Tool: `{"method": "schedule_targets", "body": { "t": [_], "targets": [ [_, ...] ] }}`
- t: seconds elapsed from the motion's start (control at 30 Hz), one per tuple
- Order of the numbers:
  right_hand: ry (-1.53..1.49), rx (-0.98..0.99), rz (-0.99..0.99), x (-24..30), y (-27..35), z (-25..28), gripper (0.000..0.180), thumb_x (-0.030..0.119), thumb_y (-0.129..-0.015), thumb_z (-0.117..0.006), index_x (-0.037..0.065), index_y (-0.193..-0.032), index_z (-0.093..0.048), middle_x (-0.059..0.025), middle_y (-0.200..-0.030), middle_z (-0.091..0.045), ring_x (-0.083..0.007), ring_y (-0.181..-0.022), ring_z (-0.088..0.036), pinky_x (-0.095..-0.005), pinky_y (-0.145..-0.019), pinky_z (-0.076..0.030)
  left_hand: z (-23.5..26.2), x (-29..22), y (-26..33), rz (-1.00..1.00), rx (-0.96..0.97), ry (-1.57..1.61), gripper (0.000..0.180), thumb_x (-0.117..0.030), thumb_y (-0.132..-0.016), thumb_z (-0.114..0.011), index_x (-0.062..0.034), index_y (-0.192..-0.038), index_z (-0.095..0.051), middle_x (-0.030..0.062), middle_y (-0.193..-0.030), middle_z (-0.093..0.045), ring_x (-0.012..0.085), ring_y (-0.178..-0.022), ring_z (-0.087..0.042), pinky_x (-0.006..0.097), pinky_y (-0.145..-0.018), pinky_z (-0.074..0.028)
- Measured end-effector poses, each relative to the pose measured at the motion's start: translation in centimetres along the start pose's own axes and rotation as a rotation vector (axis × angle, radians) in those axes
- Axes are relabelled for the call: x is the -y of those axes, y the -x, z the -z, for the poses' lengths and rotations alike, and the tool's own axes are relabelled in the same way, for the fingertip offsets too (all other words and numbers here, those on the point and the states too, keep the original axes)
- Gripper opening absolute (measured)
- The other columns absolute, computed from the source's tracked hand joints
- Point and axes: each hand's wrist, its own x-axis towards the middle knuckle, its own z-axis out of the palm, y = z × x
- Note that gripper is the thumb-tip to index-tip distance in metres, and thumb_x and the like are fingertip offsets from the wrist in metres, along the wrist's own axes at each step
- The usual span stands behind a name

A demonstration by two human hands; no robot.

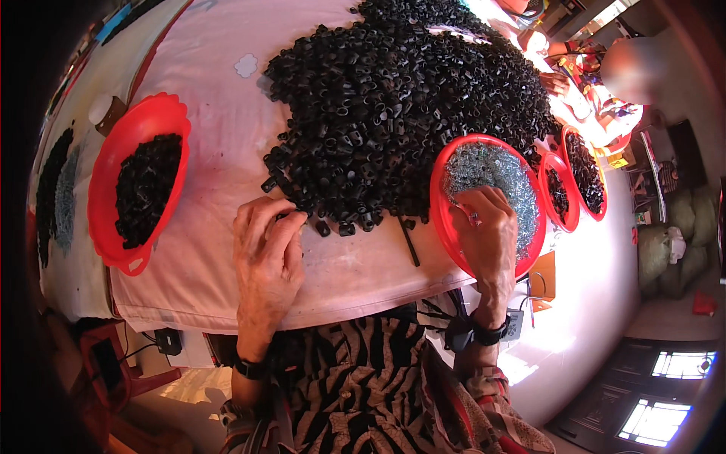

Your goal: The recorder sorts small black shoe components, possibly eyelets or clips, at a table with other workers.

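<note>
My left hand (271,246) is at the near left edge of a large heap of small black ring-shaped plastic parts (378,113). Its thumb and fingers are pinched on a small dark piece, mostly hidden by the fingertips. Over a round red basin (437,178) to the right, my right hand (490,231) has its fingers curled together. A bit of something clear and shiny shows between them. Small clear, bluish glinting pieces (495,170) fill the basin. A thin black stick (409,242) lies on the cloth between my hands.
A pink cloth (204,219) covers the table. At left stands a red oval basket (102,197) of black pieces, near a small jar (107,113). Two smaller red baskets (546,163) (603,204) are at right. Beyond them sits another person (586,83), hands by the heap.
</note>
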Motion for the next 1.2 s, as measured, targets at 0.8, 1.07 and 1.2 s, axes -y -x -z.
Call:
{"method": "schedule_targets", "body": {
  "t": [0.8, 1.07, 1.2],
  "targets": [
    [-0.965, 0.147, -0.050, 6.8, 3.0, -3.1, 0.022, -0.011, -0.074, -0.062, -0.001, -0.092, -0.069, -0.0105, -0.095, -0.067, -0.0158, -0.082, -0.065, -0.0257, -0.068, -0.052, 3.8, 0.2, 2.4, 0.284, 0.037, 0.243, 0.029, 0.012, -0.074, -0.067, -0.0018, -0.099, -0.067, 0.0126, -0.100, -0.065, 0.0285, -0.092, -0.065, 0.034, -0.081, -0.052],
    [-0.829, 0.278, 0.059, 10.3, 4.0, -5.6, 0.016, -0.012, -0.078, -0.067, -0.003, -0.091, -0.065, -0.0118, -0.095, -0.067, -0.0141, -0.075, -0.067, -0.0245, -0.062, -0.053, 3.2, 0.6, 3.0, 0.250, 0.134, 0.200, 0.037, 0.004, -0.073, -0.074, -0.0063, -0.106, -0.065, 0.0116, -0.103, -0.061, 0.0312, -0.096, -0.061, 0.040, -0.080, -0.052],
    [-0.789, 0.267, 0.097, 10.8, 3.8, -6.1, 0.015, -0.012, -0.079, -0.066, -0.003, -0.091, -0.065, -0.0111, -0.095, -0.067, -0.0125, -0.070, -0.066, -0.0216, -0.057, -0.051, 2.9, 0.2, 2.7, 0.296, 0.093, 0.144, 0.039, 0.007, -0.070, -0.075, -0.0043, -0.106, -0.065, 0.0112, -0.104, -0.062, 0.0278, -0.092, -0.064, 0.036, -0.075, -0.053]
  ]
}}
